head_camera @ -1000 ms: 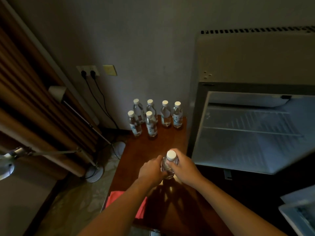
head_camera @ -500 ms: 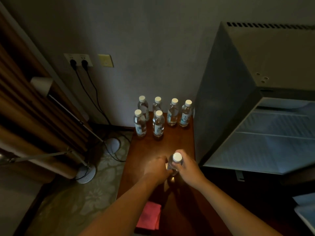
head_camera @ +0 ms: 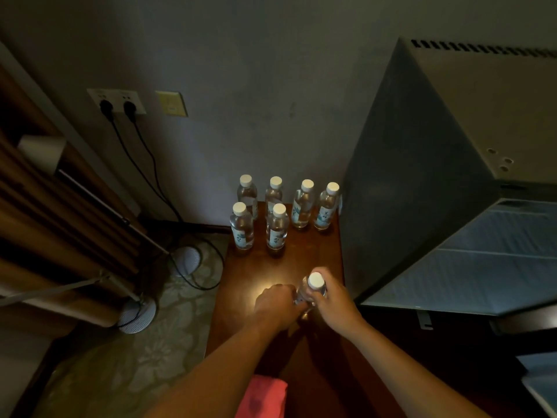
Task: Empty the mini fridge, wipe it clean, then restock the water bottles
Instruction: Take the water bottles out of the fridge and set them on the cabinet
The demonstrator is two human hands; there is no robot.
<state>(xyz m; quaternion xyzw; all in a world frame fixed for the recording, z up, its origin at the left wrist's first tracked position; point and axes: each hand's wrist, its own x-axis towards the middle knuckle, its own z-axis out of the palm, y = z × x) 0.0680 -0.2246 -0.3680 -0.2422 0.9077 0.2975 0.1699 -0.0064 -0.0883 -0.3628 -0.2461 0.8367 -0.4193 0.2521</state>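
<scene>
A clear water bottle [head_camera: 314, 282] with a white cap stands upright on the brown wooden table [head_camera: 271, 267], gripped from both sides by my left hand [head_camera: 275, 303] and my right hand [head_camera: 331, 300]. Several more capped water bottles [head_camera: 275, 230] stand in two rows at the table's far end by the wall. The mini fridge [head_camera: 422, 182] is at the right with its door open; its white inside [head_camera: 494, 260] shows a shelf and no bottles. A pink cloth [head_camera: 262, 396] lies on the table's near end, partly under my left forearm.
Two plugs sit in a wall socket [head_camera: 117, 102] with cables running down to the patterned floor. A floor lamp base [head_camera: 137, 315] and a second round base [head_camera: 188, 260] stand left of the table, beside brown curtains [head_camera: 45, 224].
The view has swung left, so the fridge sits further right in frame. Both hands with the bottle have moved slightly further along the table toward the rows of bottles.
</scene>
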